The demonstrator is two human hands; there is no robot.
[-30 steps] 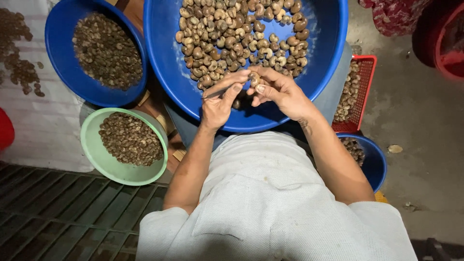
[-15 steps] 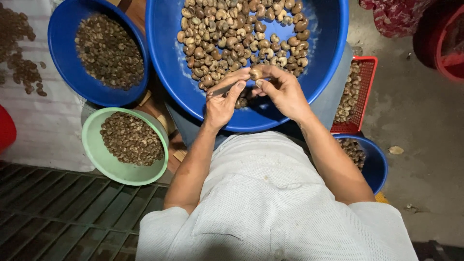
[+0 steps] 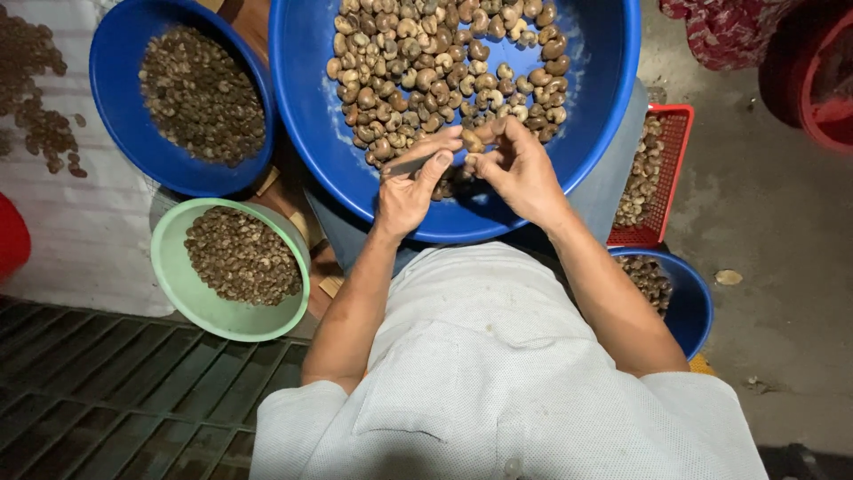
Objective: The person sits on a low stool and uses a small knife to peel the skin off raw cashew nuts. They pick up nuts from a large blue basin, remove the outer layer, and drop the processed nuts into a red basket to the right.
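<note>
Item: cashew nut point(image 3: 472, 141), pinched betw. fingertips of both hands over near rim of big blue basin point(image 3: 604, 133).
L hand point(image 3: 407, 191): fingers closed on thin blade + nut, prob. for shelling.
R hand point(image 3: 518, 167): fingers clenched, steadying nut.
Adj.: green bowl point(image 3: 173, 276), small blue basin point(image 3: 111, 89), red basket point(image 3: 680, 120).

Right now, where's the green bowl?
In the head view the green bowl sits on the person's left, beside the left forearm and just below the smaller blue basin.
</note>
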